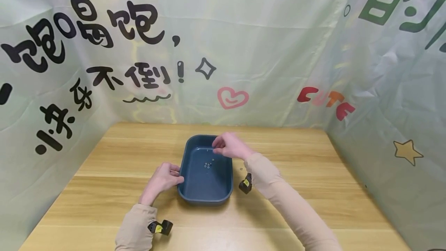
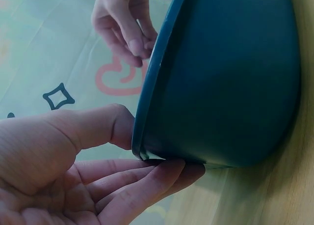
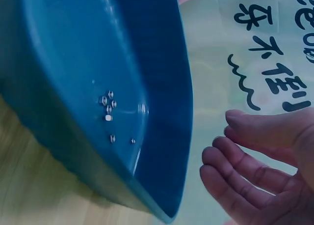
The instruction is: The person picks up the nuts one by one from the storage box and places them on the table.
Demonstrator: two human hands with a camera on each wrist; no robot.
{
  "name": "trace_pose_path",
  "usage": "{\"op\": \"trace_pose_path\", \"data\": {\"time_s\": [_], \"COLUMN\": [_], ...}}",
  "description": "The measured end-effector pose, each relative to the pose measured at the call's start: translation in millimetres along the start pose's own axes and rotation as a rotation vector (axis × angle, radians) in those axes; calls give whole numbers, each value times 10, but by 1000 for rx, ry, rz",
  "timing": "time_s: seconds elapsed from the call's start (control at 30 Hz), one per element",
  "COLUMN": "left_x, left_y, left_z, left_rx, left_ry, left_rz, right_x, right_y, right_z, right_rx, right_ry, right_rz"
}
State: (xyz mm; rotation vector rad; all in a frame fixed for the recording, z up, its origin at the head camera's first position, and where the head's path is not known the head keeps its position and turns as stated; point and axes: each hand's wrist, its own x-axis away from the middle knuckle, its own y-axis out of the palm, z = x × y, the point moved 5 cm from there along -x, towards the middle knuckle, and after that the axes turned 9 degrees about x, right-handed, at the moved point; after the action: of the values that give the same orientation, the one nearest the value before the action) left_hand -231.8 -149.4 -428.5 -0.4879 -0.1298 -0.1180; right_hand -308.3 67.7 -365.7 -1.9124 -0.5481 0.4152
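Note:
A blue rectangular basin (image 1: 205, 193) stands on the table, with several small metal nuts (image 3: 109, 104) lying on its floor. My left hand (image 1: 165, 176) grips the basin's left wall; in the left wrist view the thumb overlaps the rim while the fingers lie along the outside. Above the far right corner of the basin hovers my right hand (image 1: 231, 146). Its fingers (image 3: 240, 161) are loosely bent with the thumb apart from them, and nothing shows between them in the right wrist view.
The basin rests on a wooden table (image 1: 139, 146). One tiny nut-like piece (image 1: 241, 169) lies on the wood just right of the basin, near the right wrist's black camera (image 1: 245, 183). A printed cloth (image 1: 265, 69) hangs around the table's back and sides.

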Motion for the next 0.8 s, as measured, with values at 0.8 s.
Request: {"op": "trace_pose_path", "data": {"time_s": [0.8], "left_x": [5], "left_y": [6], "left_z": [5], "left_rx": [6], "left_ry": [6], "left_rz": [5], "right_x": [-294], "right_y": [376], "right_z": [17], "right_rx": [-45], "right_ry": [268], "right_rz": [-125]}}
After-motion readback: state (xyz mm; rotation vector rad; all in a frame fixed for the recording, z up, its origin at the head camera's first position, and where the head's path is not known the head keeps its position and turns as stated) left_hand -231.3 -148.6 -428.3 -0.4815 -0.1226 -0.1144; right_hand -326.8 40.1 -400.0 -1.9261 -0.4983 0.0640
